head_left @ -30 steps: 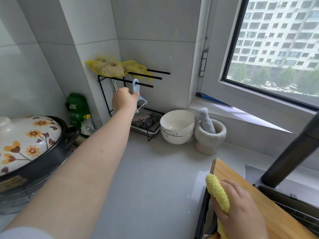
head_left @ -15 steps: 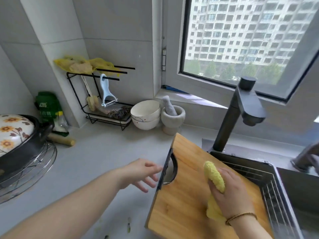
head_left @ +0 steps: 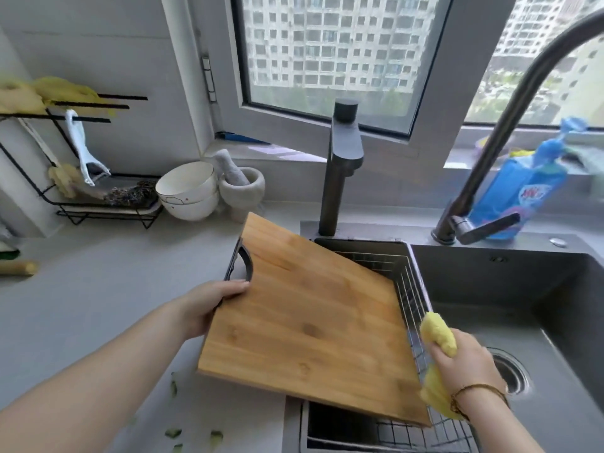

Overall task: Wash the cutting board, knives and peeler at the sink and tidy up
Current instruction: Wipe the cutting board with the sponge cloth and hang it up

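Fingers (head_left: 236, 285) of the left hand (head_left: 207, 308) grip the cutting board (head_left: 310, 322) above the tabletop (head_left: 98, 299); right hand (head_left: 465, 366) clutches a sponge (head_left: 438, 335) over the sink (head_left: 490, 289).

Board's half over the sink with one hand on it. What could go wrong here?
The left hand alone grips the cutting board by its handle edge; it may slip into the wire basket. Its far corner sits near the short tap and mortar; swinging could knock them.

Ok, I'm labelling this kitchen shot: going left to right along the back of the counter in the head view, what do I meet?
Hanging peeler → stacked bowls → mortar → short dark tap → blue bottle
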Available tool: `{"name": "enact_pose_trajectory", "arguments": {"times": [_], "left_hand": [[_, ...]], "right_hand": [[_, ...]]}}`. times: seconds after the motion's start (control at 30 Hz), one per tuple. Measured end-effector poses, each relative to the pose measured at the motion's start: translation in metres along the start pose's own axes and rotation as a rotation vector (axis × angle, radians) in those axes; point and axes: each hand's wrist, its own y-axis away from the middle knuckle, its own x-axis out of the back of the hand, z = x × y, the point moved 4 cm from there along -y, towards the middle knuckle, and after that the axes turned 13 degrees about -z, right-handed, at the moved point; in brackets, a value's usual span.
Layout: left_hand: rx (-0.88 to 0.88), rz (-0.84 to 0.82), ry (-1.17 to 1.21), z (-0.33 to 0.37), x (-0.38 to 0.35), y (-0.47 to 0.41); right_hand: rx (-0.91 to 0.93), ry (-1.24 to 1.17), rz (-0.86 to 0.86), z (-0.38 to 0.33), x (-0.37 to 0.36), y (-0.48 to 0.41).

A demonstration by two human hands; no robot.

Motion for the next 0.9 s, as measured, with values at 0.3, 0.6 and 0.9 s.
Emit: {"name": "enact_pose_trajectory", "arguments": {"times": [0.3, 0.6, 0.9], "left_hand": [[-0.121, 0.06, -0.082, 0.014, -0.015, 0.039], [-0.321, 0.081, 0.032, -0.015, -0.025, 0.109], [-0.423, 0.167, 0.325, -0.018, -0.061, 0.133]], "right_hand": [[0.024, -0.054, -0.004, -0.002, 0.001, 0.002], [0.069, -0.204, -0.093, 0.001, 0.011, 0.002], [-0.197, -0.782, -0.382, 0.025, 0.06, 0.005]]}}
